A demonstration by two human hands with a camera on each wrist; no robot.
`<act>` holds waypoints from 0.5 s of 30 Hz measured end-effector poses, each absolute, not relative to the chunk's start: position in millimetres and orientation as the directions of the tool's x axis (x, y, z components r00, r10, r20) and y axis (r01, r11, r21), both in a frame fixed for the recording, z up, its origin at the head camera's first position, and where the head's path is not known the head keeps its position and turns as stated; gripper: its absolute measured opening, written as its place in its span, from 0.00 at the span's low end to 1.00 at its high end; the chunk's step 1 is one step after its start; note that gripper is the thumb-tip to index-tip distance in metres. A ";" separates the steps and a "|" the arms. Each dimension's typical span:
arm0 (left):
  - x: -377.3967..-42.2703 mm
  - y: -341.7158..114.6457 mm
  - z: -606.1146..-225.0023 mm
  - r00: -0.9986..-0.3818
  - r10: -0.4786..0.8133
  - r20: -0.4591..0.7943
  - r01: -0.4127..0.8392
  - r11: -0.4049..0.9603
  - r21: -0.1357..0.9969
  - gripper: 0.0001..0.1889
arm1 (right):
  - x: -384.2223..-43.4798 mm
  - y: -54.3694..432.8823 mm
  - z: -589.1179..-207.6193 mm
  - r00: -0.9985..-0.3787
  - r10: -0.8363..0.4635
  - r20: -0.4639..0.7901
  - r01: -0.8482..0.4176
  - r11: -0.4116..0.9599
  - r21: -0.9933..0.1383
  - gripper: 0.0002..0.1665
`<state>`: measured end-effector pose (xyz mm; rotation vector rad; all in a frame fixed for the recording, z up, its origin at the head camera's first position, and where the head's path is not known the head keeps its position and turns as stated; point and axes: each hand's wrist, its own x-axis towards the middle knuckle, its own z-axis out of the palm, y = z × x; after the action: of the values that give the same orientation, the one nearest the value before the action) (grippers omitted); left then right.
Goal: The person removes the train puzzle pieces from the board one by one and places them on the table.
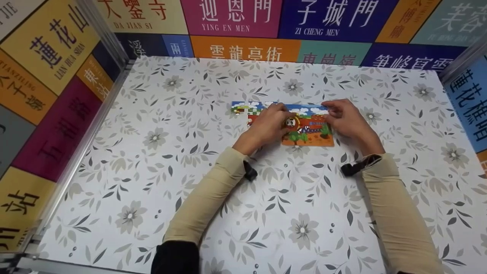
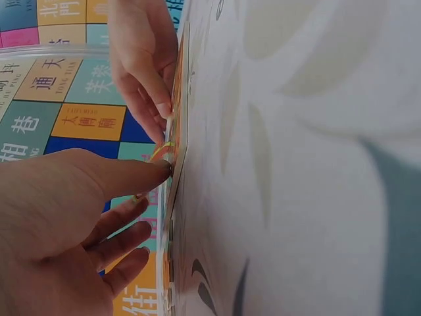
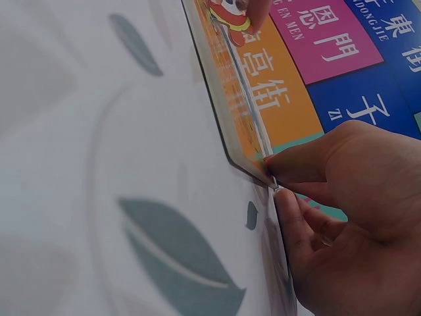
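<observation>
A colourful picture board (image 1: 310, 139) with a cartoon scene of clouds, green bushes and orange ground lies flat on the table. At its left, my left hand (image 1: 268, 123) pinches a small piece with a cartoon face and yellow rim (image 1: 292, 121) between thumb and fingers, standing up against the board; the right wrist view shows this cartoon piece (image 3: 231, 13) too. More of the picture, a jigsaw-edged part (image 1: 240, 107), sticks out beyond the left hand, which hides much of it. My right hand (image 1: 348, 118) grips the board's far right corner, thumb and index finger at its edges.
The table (image 1: 152, 182) has a white cover with grey flowers and leaves. Coloured panels with place names (image 1: 243, 23) stand upright along its back and sides. A metal rail (image 1: 95, 114) runs down the left edge. A black wrist camera (image 1: 352, 169) sits at the right cuff.
</observation>
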<state>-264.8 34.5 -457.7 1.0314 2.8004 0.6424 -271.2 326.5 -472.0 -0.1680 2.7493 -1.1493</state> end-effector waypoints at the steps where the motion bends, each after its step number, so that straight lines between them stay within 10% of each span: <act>1: -265.1 34.5 -458.2 -0.763 0.643 0.067 0.610 0.682 0.404 0.20 | -271.1 326.5 -471.9 -0.982 -0.163 -0.101 -0.043 0.699 -0.714 0.29; 15: -265.4 32.2 -463.4 -0.708 0.699 0.102 0.672 0.622 0.402 0.25 | -271.6 327.3 -473.3 -0.980 -0.182 -0.080 -0.076 0.712 -0.698 0.29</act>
<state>-265.4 32.2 -463.4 1.1734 2.7710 0.6453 -271.6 327.3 -473.3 -0.2103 2.7734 -1.1206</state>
